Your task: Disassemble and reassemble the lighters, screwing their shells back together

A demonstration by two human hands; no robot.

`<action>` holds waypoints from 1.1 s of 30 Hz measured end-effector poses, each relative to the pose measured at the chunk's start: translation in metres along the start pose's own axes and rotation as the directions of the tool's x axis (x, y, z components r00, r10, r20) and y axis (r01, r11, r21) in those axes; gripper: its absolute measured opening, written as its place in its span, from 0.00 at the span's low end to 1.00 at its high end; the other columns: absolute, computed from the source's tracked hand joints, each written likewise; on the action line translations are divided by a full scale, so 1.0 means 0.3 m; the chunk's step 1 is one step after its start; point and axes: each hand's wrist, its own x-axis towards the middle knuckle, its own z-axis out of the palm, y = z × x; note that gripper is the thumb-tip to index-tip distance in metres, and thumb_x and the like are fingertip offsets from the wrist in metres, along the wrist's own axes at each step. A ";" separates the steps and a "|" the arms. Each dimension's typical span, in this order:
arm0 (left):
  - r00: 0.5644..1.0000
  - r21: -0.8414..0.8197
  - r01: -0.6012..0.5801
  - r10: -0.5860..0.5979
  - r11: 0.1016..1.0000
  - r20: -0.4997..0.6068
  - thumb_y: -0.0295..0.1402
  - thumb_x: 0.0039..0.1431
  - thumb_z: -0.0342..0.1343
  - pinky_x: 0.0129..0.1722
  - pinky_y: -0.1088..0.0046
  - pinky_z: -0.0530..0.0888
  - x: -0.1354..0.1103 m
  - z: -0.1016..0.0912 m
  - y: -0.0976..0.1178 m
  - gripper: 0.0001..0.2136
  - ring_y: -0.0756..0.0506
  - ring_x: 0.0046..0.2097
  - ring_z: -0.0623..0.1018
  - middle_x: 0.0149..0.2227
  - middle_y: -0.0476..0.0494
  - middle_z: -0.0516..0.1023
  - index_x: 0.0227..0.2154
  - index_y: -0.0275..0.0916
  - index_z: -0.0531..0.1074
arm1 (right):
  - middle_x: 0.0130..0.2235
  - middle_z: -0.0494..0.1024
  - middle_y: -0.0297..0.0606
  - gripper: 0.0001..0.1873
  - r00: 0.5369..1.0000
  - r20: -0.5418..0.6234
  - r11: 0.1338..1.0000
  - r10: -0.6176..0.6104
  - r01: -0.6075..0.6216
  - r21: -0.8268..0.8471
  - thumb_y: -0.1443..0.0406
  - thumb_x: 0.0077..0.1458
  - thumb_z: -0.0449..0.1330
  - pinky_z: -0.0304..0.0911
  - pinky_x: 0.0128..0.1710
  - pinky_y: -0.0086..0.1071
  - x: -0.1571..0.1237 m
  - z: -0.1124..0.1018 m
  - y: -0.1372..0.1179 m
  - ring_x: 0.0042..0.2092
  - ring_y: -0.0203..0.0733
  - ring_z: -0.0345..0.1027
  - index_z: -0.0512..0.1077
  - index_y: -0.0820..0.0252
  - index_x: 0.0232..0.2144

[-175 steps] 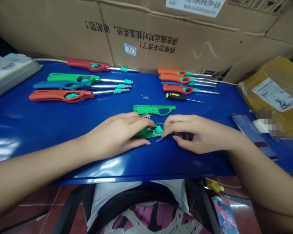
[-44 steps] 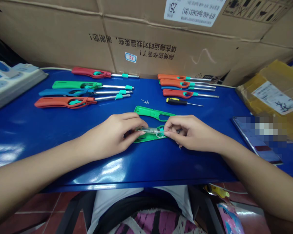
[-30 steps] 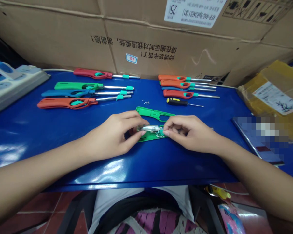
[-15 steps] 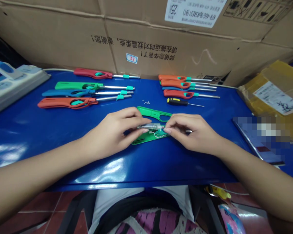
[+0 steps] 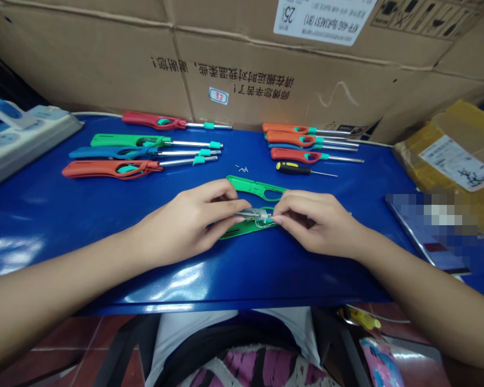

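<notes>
My left hand (image 5: 187, 226) and my right hand (image 5: 314, 220) meet at the middle of the blue table (image 5: 44, 215). Both pinch a small clear lighter insert (image 5: 255, 215) with thin wires, held just above a green lighter half-shell (image 5: 242, 229) lying flat. The other green half-shell (image 5: 258, 187) lies just behind the hands. My fingers cover most of the insert's ends.
Several assembled long lighters (image 5: 116, 156) lie at the back left, three more (image 5: 302, 142) at the back right. A black and yellow screwdriver (image 5: 296, 169) and tiny metal bits (image 5: 242, 170) lie behind the hands. Cardboard boxes (image 5: 266, 64) form the back wall. A phone (image 5: 423, 231) lies at right, a power strip (image 5: 20, 140) at left.
The clear insert has been lifted out of the green half-shell and is now lowered closer to it. Both hands stayed at the same spot, fingers shifting slightly.
</notes>
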 end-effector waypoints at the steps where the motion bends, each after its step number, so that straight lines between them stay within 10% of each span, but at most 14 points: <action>1: 1.000 0.003 0.000 0.000 1.000 0.001 0.26 0.69 0.53 0.41 0.76 0.74 0.000 0.000 0.000 0.12 0.49 0.39 0.77 0.41 0.42 0.75 0.50 0.32 0.77 | 0.33 0.75 0.36 0.05 1.000 0.005 1.000 -0.005 0.005 -0.004 0.71 0.64 0.58 0.60 0.32 0.25 0.000 -0.001 0.001 0.32 0.31 0.66 0.72 0.63 0.35; 33: 0.999 -0.085 0.033 -0.032 0.996 0.008 0.28 0.69 0.55 0.41 0.75 0.76 0.002 0.006 0.012 0.11 0.49 0.38 0.78 0.40 0.41 0.76 0.48 0.32 0.79 | 0.34 0.76 0.35 0.05 0.997 0.012 0.996 -0.076 0.076 -0.050 0.71 0.66 0.57 0.64 0.34 0.26 0.008 -0.003 0.000 0.35 0.34 0.69 0.71 0.60 0.36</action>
